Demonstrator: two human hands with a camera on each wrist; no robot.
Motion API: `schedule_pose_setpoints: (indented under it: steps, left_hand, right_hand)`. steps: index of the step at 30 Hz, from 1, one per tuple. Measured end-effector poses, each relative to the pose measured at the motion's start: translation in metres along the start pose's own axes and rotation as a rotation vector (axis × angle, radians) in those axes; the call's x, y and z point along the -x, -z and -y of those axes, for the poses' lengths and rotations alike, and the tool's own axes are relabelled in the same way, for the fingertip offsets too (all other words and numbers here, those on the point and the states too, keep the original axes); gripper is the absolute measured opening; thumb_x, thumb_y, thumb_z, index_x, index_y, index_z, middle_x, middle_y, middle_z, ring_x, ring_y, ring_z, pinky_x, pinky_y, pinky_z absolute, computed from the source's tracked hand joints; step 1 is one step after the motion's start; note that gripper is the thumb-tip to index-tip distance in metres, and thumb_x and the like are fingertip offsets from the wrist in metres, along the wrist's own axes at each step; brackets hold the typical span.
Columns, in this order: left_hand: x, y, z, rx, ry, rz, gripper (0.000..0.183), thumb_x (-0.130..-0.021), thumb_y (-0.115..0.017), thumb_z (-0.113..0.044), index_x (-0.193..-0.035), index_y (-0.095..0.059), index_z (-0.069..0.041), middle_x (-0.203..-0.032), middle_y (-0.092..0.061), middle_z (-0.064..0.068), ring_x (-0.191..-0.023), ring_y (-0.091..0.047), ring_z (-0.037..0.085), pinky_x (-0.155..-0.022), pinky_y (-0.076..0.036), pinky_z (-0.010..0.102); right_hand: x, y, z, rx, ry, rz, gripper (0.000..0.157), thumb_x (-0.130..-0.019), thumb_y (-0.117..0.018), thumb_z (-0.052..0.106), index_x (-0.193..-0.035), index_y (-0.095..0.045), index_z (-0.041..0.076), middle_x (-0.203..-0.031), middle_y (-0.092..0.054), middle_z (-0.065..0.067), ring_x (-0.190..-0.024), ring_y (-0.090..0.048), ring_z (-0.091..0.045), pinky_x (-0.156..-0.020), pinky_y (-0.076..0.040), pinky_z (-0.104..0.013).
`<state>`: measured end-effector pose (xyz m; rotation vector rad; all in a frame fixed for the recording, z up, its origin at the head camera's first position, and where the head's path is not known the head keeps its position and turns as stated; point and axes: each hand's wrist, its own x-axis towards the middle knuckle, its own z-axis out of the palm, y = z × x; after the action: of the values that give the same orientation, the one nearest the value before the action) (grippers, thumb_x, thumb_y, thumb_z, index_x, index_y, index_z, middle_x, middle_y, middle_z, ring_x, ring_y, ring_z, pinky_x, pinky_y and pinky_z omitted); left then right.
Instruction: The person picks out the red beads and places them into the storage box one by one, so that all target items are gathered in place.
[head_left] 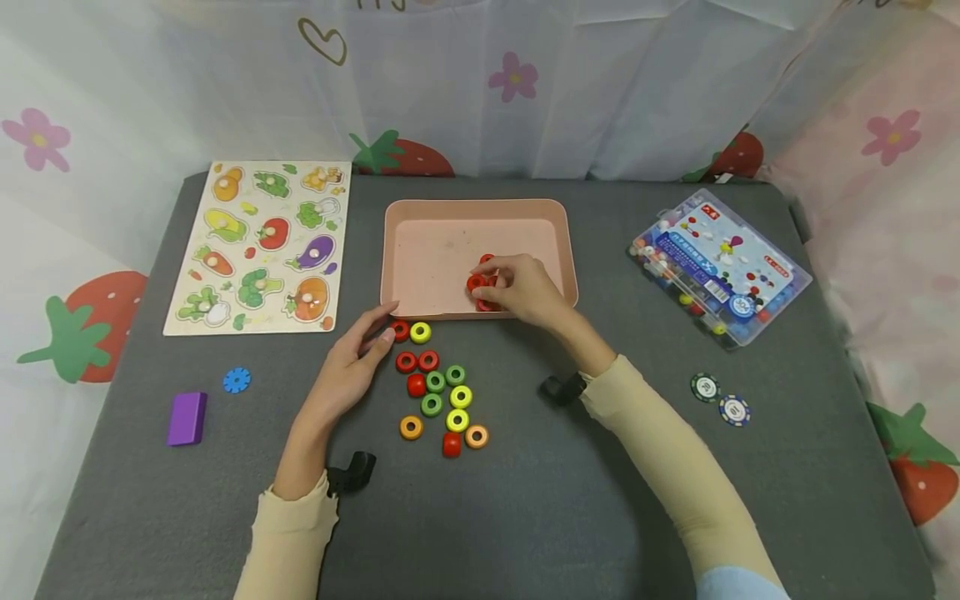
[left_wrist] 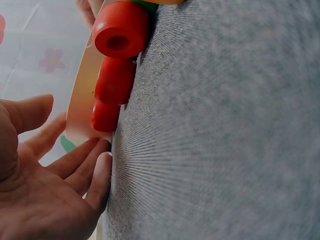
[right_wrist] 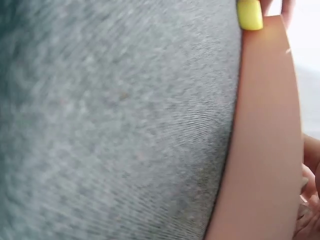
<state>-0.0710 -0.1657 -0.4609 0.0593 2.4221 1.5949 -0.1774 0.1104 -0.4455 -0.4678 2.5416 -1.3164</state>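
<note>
Inside the pink tray (head_left: 442, 250), my right hand (head_left: 528, 292) pinches a red ring bead (head_left: 476, 283) between thumb and fingertips. More red beads (head_left: 487, 306) lie right under those fingers, partly hidden. In the right wrist view the tray wall (right_wrist: 265, 130) covers most of that hand. My left hand (head_left: 348, 362) lies at the tray's front left corner, fingers loosely extended, thumb beside a red bead (head_left: 401, 332). The left wrist view shows its fingertips at the tray's corner, near a row of red beads (left_wrist: 115, 80), with nothing in the palm.
Several red, green, yellow and orange beads (head_left: 435, 382) lie before the tray. A vegetable puzzle board (head_left: 255, 250), purple block (head_left: 186, 419) and blue disc (head_left: 237, 380) are at left. At right are a clear plastic case (head_left: 723, 267) and two poker chips (head_left: 734, 410).
</note>
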Motion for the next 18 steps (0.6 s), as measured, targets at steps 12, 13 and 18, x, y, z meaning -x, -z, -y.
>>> schedule_pose_setpoints:
  steps: [12,13,18]
  left_hand:
    - [-0.001,-0.001,0.001,-0.007,0.016,-0.005,0.047,-0.107,-0.047,-0.037,-0.152,-0.043,-0.026,-0.153,-0.046,0.006,-0.125,-0.054,0.030,-0.101,-0.044,0.050]
    - [-0.001,-0.001,0.001,-0.007,0.015,-0.008,0.047,-0.107,-0.046,-0.038,-0.152,-0.043,-0.026,-0.151,-0.048,0.006,-0.122,-0.055,0.030,-0.100,-0.044,0.049]
    - [-0.002,0.000,0.002,-0.003,0.005,-0.017,0.046,-0.108,-0.042,-0.041,-0.151,-0.045,-0.026,-0.145,-0.052,0.009,-0.121,-0.052,0.029,-0.104,-0.039,0.050]
  right_hand:
    - [0.001,0.000,-0.002,0.022,0.004,-0.061,0.025,-0.090,-0.077,0.017,-0.112,-0.075,0.007,-0.060,-0.056,-0.006,-0.052,-0.046,-0.013,-0.049,-0.036,-0.024]
    - [0.003,0.001,-0.001,0.019,0.010,-0.065,0.024,-0.090,-0.077,0.016,-0.112,-0.075,0.007,-0.060,-0.055,-0.004,-0.053,-0.047,-0.013,-0.049,-0.037,-0.024]
    - [0.018,0.003,0.008,-0.039,0.059,-0.045,0.020,-0.088,-0.078,0.012,-0.107,-0.075,0.007,-0.061,-0.055,-0.004,-0.054,-0.046,-0.015,-0.050,-0.037,-0.024]
